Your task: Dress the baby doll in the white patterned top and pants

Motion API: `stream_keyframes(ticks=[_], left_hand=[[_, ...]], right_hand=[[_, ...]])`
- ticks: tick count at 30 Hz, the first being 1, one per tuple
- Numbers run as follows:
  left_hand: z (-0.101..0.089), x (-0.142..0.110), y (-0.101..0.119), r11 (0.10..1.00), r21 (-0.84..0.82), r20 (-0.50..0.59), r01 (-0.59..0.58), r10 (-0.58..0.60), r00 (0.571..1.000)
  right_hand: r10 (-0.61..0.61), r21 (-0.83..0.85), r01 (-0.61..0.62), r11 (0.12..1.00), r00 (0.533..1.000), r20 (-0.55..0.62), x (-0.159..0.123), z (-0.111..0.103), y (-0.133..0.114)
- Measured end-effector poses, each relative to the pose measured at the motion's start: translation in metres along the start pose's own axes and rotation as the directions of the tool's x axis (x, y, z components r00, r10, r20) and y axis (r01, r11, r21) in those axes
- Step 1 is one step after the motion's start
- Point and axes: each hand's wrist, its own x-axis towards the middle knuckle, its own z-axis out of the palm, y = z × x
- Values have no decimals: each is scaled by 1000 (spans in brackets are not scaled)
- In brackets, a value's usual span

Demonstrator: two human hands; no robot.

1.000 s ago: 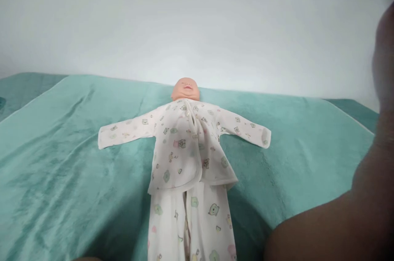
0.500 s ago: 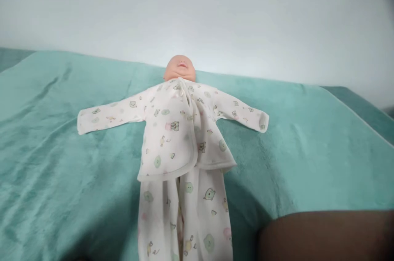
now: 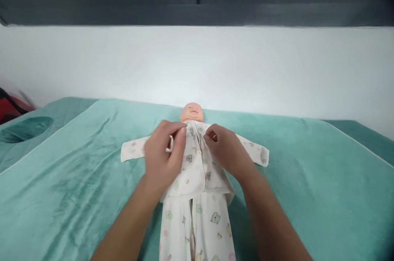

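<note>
While a green blanket [image 3: 308,195] spreads wide, a doll [image 3: 192,114] lies face-up upon it in a printed jacket [image 3: 186,185], the left hand [image 3: 163,150] and right hand [image 3: 229,148] both curled at the jacket's upper front, though whether either grips it I cannot tell.

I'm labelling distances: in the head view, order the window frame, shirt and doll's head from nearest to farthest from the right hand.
1. Shirt, directly by the right hand.
2. Doll's head, just beyond the shirt.
3. Window frame, farther off, above the wall.
</note>
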Motion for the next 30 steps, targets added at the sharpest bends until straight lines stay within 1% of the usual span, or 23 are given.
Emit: stream_keyframes(ticks=[3,5,7,10,13,15,17,18,20,23,25,26,28,30], left_hand=[[11,1,-26,995,26,136,98,-101,986],[17,3,-42,987,23,223,156,-158,962],[20,4,-49,986,20,273,164,-163,948],[19,5,-48,990,29,327,141,-143,934],[19,6,-42,993,42,360,110,-117,925],[21,9,-40,993,44,372,112,-120,920],[23,12,-39,990,33,377,137,-139,916],[23,14,-39,988,22,380,153,-150,913],[24,16,-39,980,-9,387,199,-180,905],[24,17,-38,953,-78,413,291,-235,880],[24,16,-37,936,-115,423,334,-258,869],[24,15,-37,933,-122,421,340,-261,868],[24,13,-37,939,-114,407,326,-255,877],[24,11,-37,945,-111,392,308,-243,887]], right_hand=[[24,73,-24,997,1000,-2,9,21,13],[30,67,-28,997,999,-24,10,28,13],[1,20,-1,1000,1000,-21,8,30,9],[-31,-60,33,998,999,27,5,26,1],[-18,-85,24,996,997,68,5,22,0],[-2,-18,3,1000,998,63,8,23,3],[23,136,-29,990,999,46,11,25,9],[38,233,-48,971,998,47,13,26,11],[69,424,-96,901,994,79,16,29,17],[113,645,-193,740,980,164,18,31,22],[110,732,-233,640,971,213,19,31,25],[95,759,-239,606,969,229,19,31,26],[54,793,-233,562,968,246,20,31,28],[25,808,-227,543,967,254,20,30,29]])
